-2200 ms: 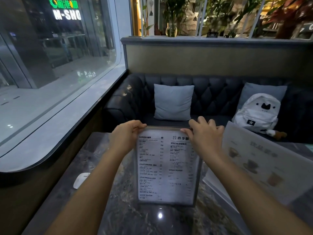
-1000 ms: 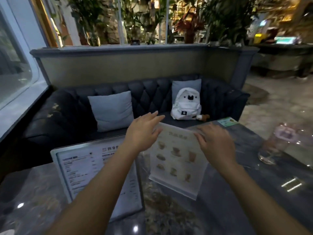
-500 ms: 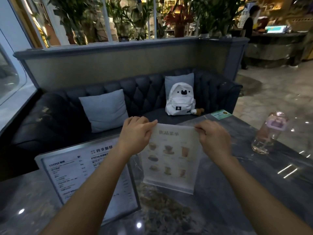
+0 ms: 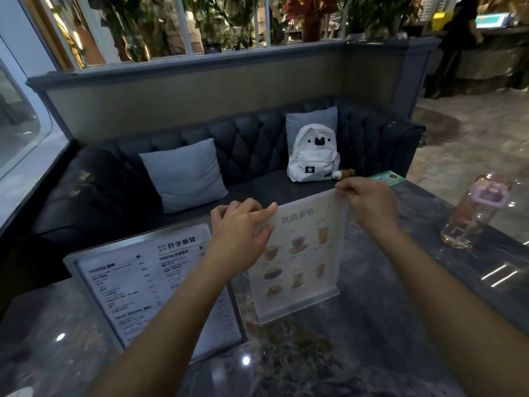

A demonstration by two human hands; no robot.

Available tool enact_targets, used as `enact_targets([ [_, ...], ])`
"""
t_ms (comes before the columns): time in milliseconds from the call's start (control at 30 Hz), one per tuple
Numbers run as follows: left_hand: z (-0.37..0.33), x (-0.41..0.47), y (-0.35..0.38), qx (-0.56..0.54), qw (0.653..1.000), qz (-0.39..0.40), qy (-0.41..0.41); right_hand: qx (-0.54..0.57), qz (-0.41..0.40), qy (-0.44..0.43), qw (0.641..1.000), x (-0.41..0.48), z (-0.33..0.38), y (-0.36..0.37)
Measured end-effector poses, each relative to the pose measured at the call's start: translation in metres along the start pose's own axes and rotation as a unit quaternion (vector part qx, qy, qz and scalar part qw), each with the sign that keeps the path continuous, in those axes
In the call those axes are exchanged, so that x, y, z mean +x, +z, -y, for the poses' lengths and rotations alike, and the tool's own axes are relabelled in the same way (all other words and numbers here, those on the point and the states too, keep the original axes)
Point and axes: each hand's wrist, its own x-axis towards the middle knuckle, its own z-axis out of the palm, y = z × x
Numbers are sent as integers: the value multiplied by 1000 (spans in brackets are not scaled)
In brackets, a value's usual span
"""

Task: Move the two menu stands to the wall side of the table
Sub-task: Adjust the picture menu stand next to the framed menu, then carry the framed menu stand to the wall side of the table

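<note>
Two menu stands are upright on the dark marble table (image 4: 372,333). The text menu stand (image 4: 137,285), framed in metal, stands at the left, partly hidden behind my left forearm. The drinks menu stand (image 4: 303,253), clear acrylic with pictures of cups, stands in the middle. My left hand (image 4: 243,233) grips its top left corner and my right hand (image 4: 369,204) pinches its top right corner.
A clear bottle (image 4: 475,210) with a pink lid stands at the table's right edge, and a green card (image 4: 386,177) lies at the far edge. Beyond the table is a dark sofa (image 4: 252,144) with cushions and a white backpack (image 4: 313,154). The window wall (image 4: 25,130) is at the left.
My hands let go of the text menu stand, which now stands at the left, and took hold of the drinks menu stand's top corners. The view has turned right.
</note>
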Motion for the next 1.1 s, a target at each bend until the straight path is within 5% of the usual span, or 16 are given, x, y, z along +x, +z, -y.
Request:
enact_targets([
  [400, 1, -7, 3, 10, 999, -35, 11, -12, 16, -12, 1000, -3, 6, -6],
  [600, 20, -16, -16, -5, 996, -90, 2, -98, 24, -134, 986, -10, 26, -11],
  [800, 68, -40, -56, 4, 988, -133, -80, -76, 52, -212, 973, -19, 77, 10],
  [1100, 141, -90, -99, 50, 964, -145, -216, -95, 201, -298, 928, -44, 155, 80],
])
